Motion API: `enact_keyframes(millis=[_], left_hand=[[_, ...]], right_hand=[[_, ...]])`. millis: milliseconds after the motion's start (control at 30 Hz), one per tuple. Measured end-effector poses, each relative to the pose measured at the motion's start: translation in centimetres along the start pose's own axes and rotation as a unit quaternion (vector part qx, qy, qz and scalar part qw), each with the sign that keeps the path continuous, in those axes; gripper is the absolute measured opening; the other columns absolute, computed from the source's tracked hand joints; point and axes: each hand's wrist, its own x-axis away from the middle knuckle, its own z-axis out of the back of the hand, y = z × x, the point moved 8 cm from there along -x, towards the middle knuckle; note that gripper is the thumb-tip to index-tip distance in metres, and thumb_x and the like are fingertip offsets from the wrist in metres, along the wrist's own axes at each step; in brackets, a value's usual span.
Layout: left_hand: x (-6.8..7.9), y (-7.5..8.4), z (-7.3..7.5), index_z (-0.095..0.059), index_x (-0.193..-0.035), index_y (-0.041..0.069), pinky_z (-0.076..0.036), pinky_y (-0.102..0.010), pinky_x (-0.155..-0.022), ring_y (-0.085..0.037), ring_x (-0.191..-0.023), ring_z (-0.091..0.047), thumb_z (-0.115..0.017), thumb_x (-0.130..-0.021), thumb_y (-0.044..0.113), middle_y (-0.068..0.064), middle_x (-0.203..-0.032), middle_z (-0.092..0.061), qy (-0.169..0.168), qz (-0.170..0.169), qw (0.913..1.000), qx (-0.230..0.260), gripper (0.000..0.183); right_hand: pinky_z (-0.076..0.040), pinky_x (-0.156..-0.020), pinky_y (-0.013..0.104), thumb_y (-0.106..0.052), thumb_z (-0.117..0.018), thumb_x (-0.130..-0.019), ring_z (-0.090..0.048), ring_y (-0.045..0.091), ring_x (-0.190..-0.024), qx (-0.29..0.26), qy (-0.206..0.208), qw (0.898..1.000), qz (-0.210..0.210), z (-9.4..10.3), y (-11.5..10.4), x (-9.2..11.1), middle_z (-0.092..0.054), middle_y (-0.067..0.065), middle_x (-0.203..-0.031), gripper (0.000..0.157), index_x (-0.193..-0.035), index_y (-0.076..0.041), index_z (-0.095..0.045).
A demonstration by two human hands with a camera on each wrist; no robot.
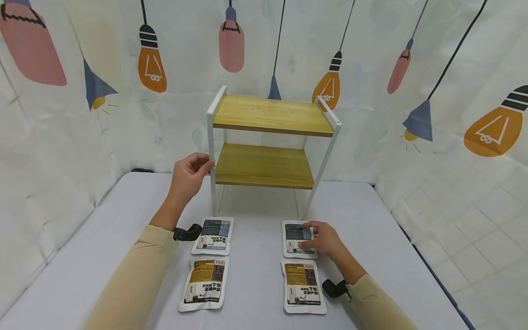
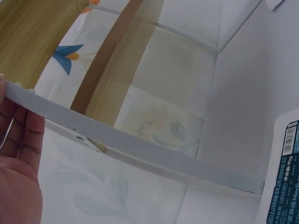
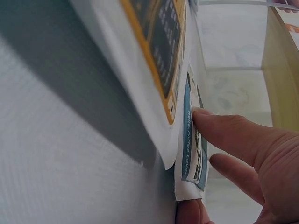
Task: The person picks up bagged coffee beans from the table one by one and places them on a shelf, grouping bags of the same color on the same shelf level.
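Observation:
A small two-tier shelf (image 1: 264, 165) with wooden boards and white posts stands at the back of the table. My left hand (image 1: 190, 176) holds its left front post (image 2: 140, 144), with the fingertips passing behind it in the left wrist view. My right hand (image 1: 326, 238) is on the blue-labelled coffee pouch (image 1: 290, 247) at the right. In the right wrist view, the thumb (image 3: 219, 126) lies on the label of that pouch (image 3: 189, 154) and a finger (image 3: 188, 212) shows at its edge. The pouch lies flat on the table.
Another blue-labelled pouch (image 1: 212, 236) lies beside my left wrist. Two brown-and-yellow-labelled pouches, one on the left (image 1: 205, 284) and one on the right (image 1: 304, 288), lie nearer to me. A white curtain (image 1: 264, 46) printed with lamps surrounds the white table (image 1: 255, 275).

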Motion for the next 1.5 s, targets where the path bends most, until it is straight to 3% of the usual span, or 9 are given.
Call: enact_keyframes(millis=[200,467,767,1033,1300,1500], left_hand=[[0.09,0.12,0.06,-0.07,-0.115,0.001,-0.053,-0.011,-0.077,-0.009,-0.084,-0.062,-0.067,-0.101,0.029,-0.016,-0.102,-0.069,-0.001,0.01,0.9999,0.001,0.031],[-0.11,-0.22,0.0,-0.07,-0.113,0.002,-0.056,-0.018,-0.079,-0.014,-0.084,-0.062,-0.067,-0.1,0.03,-0.01,-0.098,-0.069,0.002,0.002,1.0,0.001,0.031],[-0.18,-0.39,-0.22,-0.069,-0.112,0.003,-0.055,-0.016,-0.079,-0.014,-0.085,-0.061,-0.067,-0.1,0.031,-0.009,-0.097,-0.068,-0.001,0.007,1.0,0.003,0.031],[-0.13,-0.58,-0.25,-0.069,-0.113,0.003,-0.054,-0.013,-0.079,-0.016,-0.086,-0.061,-0.066,-0.1,0.033,-0.01,-0.099,-0.067,-0.005,0.007,1.0,-0.003,0.033],[-0.04,-0.62,-0.12,-0.069,-0.114,0.003,-0.053,-0.012,-0.078,-0.017,-0.087,-0.061,-0.066,-0.1,0.033,-0.011,-0.099,-0.067,-0.004,0.01,0.9999,-0.001,0.033],[-0.05,-0.57,-0.07,-0.069,-0.114,0.003,-0.054,-0.014,-0.08,-0.017,-0.089,-0.061,-0.066,-0.1,0.033,-0.011,-0.1,-0.067,-0.007,0.015,0.9999,0.002,0.033]], right_hand=[[-0.058,-0.089,0.054,-0.028,-0.096,-0.07,-0.064,0.034,-0.113,0.009,0.004,1.0,0.006,0.05,-0.37,-0.05,-0.065,0.022,-0.131,0.063,-0.128,-0.019,-0.072],[-0.058,-0.09,0.054,-0.027,-0.095,-0.071,-0.064,0.035,-0.114,0.013,0.003,1.0,0.005,0.1,-0.52,-0.03,-0.064,0.022,-0.132,0.061,-0.126,-0.021,-0.072],[-0.057,-0.093,0.056,-0.027,-0.095,-0.071,-0.062,0.038,-0.117,-0.023,0.002,1.0,-0.006,0.29,-0.26,0.03,-0.061,0.023,-0.137,0.06,-0.126,-0.021,-0.073],[-0.056,-0.094,0.05,-0.025,-0.094,-0.073,-0.057,0.035,-0.118,-0.062,-0.003,0.998,-0.012,0.27,-0.19,0.3,-0.059,0.019,-0.138,0.058,-0.127,-0.02,-0.074],[-0.048,-0.106,0.059,-0.025,-0.092,-0.075,-0.052,0.04,-0.132,-0.086,-0.002,0.996,-0.013,0.33,-0.12,0.29,-0.055,0.019,-0.149,0.056,-0.128,-0.02,-0.074],[-0.048,-0.108,0.059,-0.028,-0.093,-0.075,-0.05,0.041,-0.137,-0.093,0.002,0.996,-0.012,0.43,-0.08,0.25,-0.054,0.018,-0.151,0.058,-0.129,-0.022,-0.073]])
